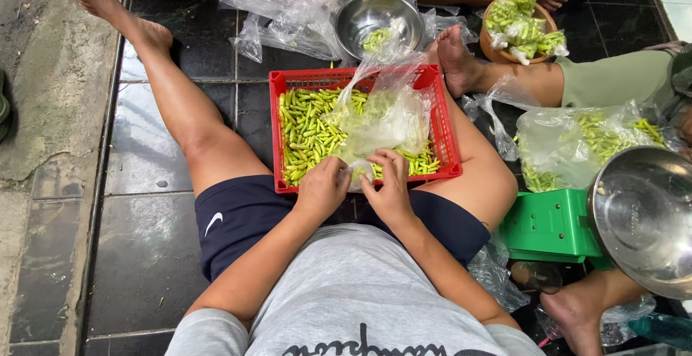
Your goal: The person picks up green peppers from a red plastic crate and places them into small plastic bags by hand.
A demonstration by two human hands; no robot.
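A red plastic basket (448,140) full of small green chillies (306,129) rests between my legs on the dark tiled floor. A clear plastic bag (386,111) with some chillies in it stands in the basket. My left hand (322,189) and my right hand (388,187) meet at the basket's near edge, both pinching the bag's lower end between the fingers.
A steel bowl (375,16) lies beyond the basket among loose plastic bags (288,10). A brown bowl of bagged chillies (520,26) sits at upper right. A green scale (551,225) with a steel pan (645,215) stands right. Other people's legs and feet surround me.
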